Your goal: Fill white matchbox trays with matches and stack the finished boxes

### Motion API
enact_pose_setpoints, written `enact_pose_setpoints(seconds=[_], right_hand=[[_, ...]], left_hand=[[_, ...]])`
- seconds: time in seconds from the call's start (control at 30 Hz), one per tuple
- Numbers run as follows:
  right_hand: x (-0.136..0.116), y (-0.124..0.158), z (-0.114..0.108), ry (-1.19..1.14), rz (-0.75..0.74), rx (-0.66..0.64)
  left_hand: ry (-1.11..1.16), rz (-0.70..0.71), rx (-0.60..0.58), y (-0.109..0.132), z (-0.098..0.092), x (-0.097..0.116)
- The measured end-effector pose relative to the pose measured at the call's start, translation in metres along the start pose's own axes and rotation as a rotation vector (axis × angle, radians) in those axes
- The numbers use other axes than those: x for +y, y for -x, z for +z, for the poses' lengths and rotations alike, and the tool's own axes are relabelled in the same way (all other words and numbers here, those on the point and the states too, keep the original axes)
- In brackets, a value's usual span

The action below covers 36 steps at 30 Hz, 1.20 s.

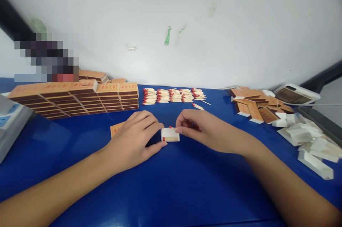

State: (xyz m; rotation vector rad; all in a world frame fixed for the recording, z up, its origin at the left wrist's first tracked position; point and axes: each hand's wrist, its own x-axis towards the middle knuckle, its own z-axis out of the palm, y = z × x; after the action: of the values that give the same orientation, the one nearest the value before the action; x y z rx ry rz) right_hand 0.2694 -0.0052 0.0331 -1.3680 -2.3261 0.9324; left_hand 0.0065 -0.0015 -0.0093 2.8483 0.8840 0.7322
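Observation:
A small white matchbox tray [167, 132] lies on the blue table, with a few red-tipped matches [171, 139] along its near side. My left hand [136, 134] grips the tray's left end between thumb and fingers. Over the tray's right end, my right hand [193, 125] pinches a match [171, 128], its red head pointing left. An orange matchbox sleeve [115, 129] is partly hidden beneath my left hand. Beyond the hands, several bundles of red-headed matches [175, 96] lie in a row, with a few loose ones at the right.
Stacked orange matchboxes [80, 97] form a wall at the back left. Orange sleeves [249, 102] are heaped at the back right, beside a pile of white trays [311, 138]. A white wall [171, 63] borders the table's far edge. A grey-white object [16, 127] stands at the left edge.

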Motion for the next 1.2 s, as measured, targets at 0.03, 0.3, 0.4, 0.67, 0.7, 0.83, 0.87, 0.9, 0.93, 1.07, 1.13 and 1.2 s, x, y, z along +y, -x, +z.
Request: enact_pose_setpoints(seconds=[0.03, 0.3, 0.4, 0.67, 0.7, 0.83, 0.87, 0.9, 0.93, 1.07, 1.13, 1.2], right_hand=[[-0.002, 0.0, 0.003, -0.004, -0.001, -0.021], [0.002, 0.0, 0.016, 0.104, -0.083, -0.042], [-0.001, 0.0, 0.017, 0.147, -0.095, -0.053], [0.001, 0.001, 0.018, 0.187, -0.103, -0.039], [0.001, 0.0, 0.018, 0.186, -0.109, -0.031], [0.0, -0.002, 0.019, 0.191, -0.143, -0.002], [0.0, -0.002, 0.02, 0.195, -0.154, 0.007], [-0.001, -0.003, 0.021, 0.201, -0.165, 0.017], [-0.001, -0.003, 0.022, 0.211, -0.176, 0.028], [-0.003, -0.003, 0.025, 0.285, -0.206, 0.063], [-0.003, -0.004, 0.026, 0.321, -0.224, 0.068], [-0.003, -0.004, 0.027, 0.343, -0.246, 0.076]], left_hand=[[0.0, -0.001, 0.003, 0.0, 0.0, 0.0], [0.001, 0.02, 0.008, 0.001, 0.002, 0.0], [-0.007, 0.026, 0.009, 0.002, 0.003, 0.001], [-0.01, 0.023, 0.004, 0.002, 0.003, -0.001], [-0.009, 0.021, 0.004, 0.002, 0.003, -0.001], [-0.011, 0.025, 0.008, 0.001, 0.002, 0.0], [-0.015, 0.029, 0.011, 0.001, 0.002, 0.0], [-0.017, 0.036, 0.015, 0.001, 0.002, 0.001], [-0.021, 0.043, 0.019, 0.001, 0.001, 0.001], [-0.029, 0.062, 0.034, 0.0, 0.001, 0.002], [-0.031, 0.063, 0.04, 0.0, 0.001, 0.002], [-0.032, 0.064, 0.042, 0.0, 0.001, 0.002]])
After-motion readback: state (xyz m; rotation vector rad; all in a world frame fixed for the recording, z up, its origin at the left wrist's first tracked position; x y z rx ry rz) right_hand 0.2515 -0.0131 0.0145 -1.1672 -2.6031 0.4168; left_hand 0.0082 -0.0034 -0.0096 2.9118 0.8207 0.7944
